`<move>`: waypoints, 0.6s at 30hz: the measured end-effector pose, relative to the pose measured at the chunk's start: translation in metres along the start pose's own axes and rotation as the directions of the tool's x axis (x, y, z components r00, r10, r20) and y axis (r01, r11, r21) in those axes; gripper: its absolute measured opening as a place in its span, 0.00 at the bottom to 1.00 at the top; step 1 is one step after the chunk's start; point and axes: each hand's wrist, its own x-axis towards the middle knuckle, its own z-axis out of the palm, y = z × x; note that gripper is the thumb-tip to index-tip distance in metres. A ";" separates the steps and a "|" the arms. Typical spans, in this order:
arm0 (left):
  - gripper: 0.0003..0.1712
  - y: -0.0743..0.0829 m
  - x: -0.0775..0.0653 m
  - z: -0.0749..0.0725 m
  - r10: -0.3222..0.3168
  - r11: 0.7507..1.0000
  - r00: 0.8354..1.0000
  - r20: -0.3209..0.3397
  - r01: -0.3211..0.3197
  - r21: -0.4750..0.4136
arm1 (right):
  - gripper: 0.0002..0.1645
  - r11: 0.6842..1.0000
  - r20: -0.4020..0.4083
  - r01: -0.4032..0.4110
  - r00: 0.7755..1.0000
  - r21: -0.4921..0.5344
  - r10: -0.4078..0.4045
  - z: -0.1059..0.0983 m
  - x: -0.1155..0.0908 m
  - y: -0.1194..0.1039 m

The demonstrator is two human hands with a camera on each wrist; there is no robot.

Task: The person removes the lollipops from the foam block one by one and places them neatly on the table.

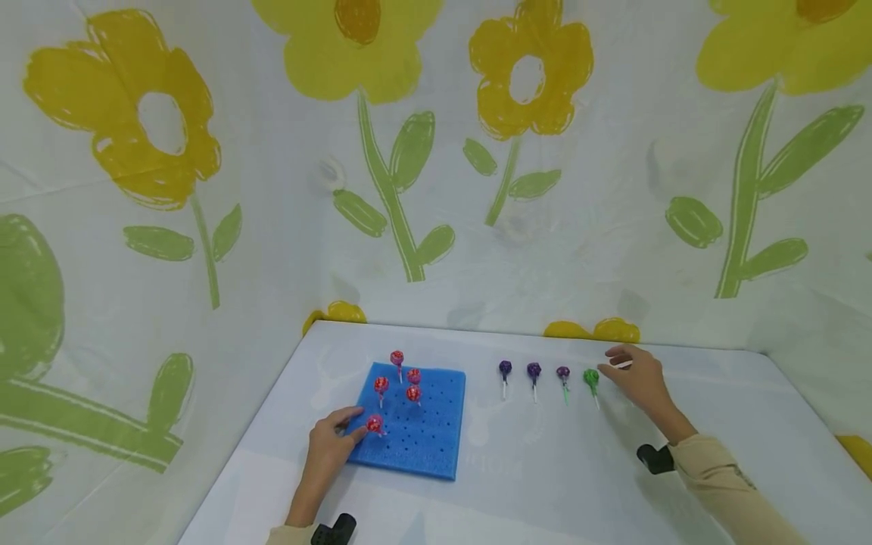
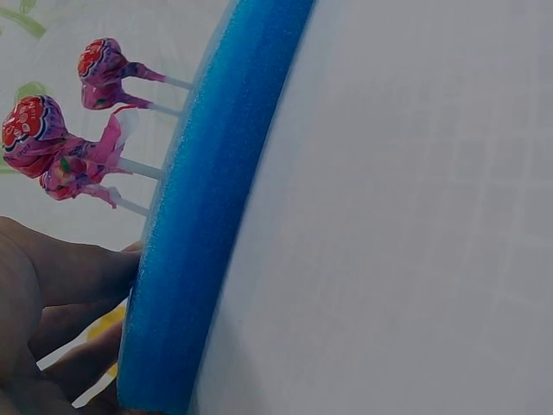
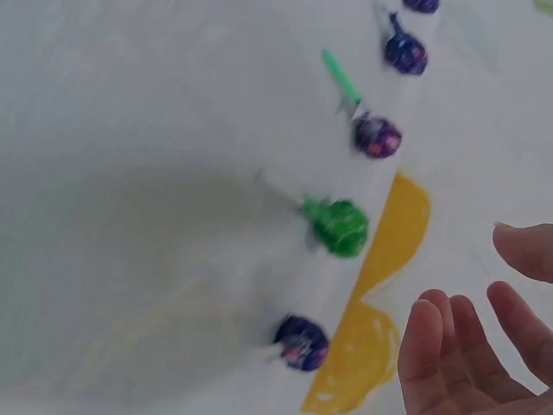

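Note:
My left hand [image 1: 330,445] rests at the left edge of a blue foam board [image 1: 429,446], fingertips touching it. Several red and pink wrapped lollipops [image 2: 34,134] stand with their sticks in the board; one lollipop [image 1: 375,424] is right by the left thumb. To the right, my right hand [image 1: 639,376] hovers with fingers spread and nothing between them. Nearest it lies a green lollipop [image 1: 591,376]. A dark purple lollipop [image 3: 301,342] shows below the green one in the right wrist view; the hand hides it in the head view.
Left of the green lollipop lie a purple lollipop with a green stick [image 1: 562,373] and two darker purple lollipops [image 1: 534,370], in a row on the white table [image 1: 545,469]. A white cloth with printed flowers [image 1: 599,250] hangs behind the table. The foam board has rows of small holes.

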 end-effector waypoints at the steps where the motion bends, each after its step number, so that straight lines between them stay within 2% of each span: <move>1: 0.20 0.000 0.000 0.000 0.000 1.000 1.000 0.001 0.000 0.004 | 0.20 1.000 0.002 0.007 1.000 0.006 -0.007 0.001 -0.001 -0.003; 10: 0.19 0.001 0.002 -0.001 0.007 0.999 1.000 0.000 -0.007 0.034 | 0.16 0.993 0.012 0.097 0.995 0.074 -0.098 0.016 -0.005 -0.034; 18: 0.19 0.003 0.002 -0.002 0.011 0.999 1.000 0.001 -0.011 0.039 | 0.13 0.983 0.029 0.141 0.989 0.116 -0.145 0.031 -0.013 -0.060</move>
